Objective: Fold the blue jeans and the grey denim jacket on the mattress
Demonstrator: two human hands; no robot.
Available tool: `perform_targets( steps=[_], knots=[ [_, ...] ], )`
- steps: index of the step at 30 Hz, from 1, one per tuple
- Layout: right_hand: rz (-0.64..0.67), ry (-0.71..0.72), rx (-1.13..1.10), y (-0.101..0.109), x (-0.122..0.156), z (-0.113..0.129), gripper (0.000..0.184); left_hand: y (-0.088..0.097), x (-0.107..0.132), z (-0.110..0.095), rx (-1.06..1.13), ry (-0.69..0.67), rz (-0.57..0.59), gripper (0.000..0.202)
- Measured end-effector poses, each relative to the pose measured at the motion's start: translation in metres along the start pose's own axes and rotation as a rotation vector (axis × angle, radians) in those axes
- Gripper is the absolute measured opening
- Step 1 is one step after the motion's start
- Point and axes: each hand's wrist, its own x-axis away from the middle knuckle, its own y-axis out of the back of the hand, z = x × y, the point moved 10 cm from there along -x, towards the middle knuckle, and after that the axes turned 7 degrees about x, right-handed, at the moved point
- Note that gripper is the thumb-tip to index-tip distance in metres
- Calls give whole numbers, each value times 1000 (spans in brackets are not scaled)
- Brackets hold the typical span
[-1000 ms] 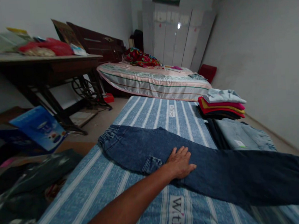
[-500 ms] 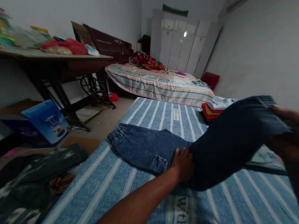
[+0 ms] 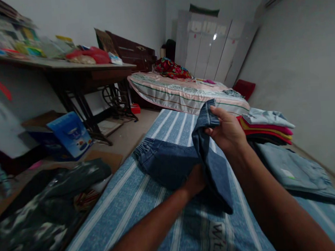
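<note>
Dark blue jeans (image 3: 166, 159) lie across the blue striped bed cover (image 3: 173, 125), one gathered elastic end toward the left. My right hand (image 3: 227, 127) is closed on the other ribbed end and holds it up above the bed. From there the denim hangs down in a fold. My left hand (image 3: 197, 179) rests low on the jeans around their middle. Its fingers are hidden behind the hanging fold, so their grip does not show.
To the right are a stack of folded clothes (image 3: 266, 127) and folded light blue jeans (image 3: 297, 170). Heaped camouflage clothing (image 3: 47, 208) lies at lower left, near a blue carton (image 3: 68, 137). A treadle sewing table (image 3: 90, 67) stands left; another bed (image 3: 176, 89) is behind.
My right hand has brought the raised end of the jeans leftward, folding it over toward the middle. My left hand stays low on the denim, its fingers now covered. The view has turned slightly.
</note>
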Motion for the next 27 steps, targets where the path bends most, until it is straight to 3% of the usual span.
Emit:
perform_targets(
  steps=[3, 6, 10, 12, 16, 20, 24, 27],
  knots=[
    [-22, -51, -6, -5, -5, -25, 16, 61, 5, -6, 384, 95, -210, 22],
    [-16, -82, 20, -15, -9, -49, 19, 122, 15, -22, 611, 134, -410, 25],
    [-30, -140, 112, -31, -12, -89, 20, 172, 24, -48, 649, 125, -437, 37],
    [-33, -195, 176, -39, -11, -115, 20, 184, 27, -45, 611, 163, -415, 41],
    [42, -289, 287, -58, 0, -167, 21, 193, 29, -8, 618, 269, -375, 44],
    [152, -305, 324, -70, 16, -197, 21, 200, 29, 22, 616, 298, -363, 37],
    [200, -244, 427, -55, 19, -195, 16, 216, 32, 32, 471, 313, -465, 25],
    [245, 64, 731, -32, 23, -160, 17, 232, 36, 32, 328, 337, -572, 28]
  ],
)
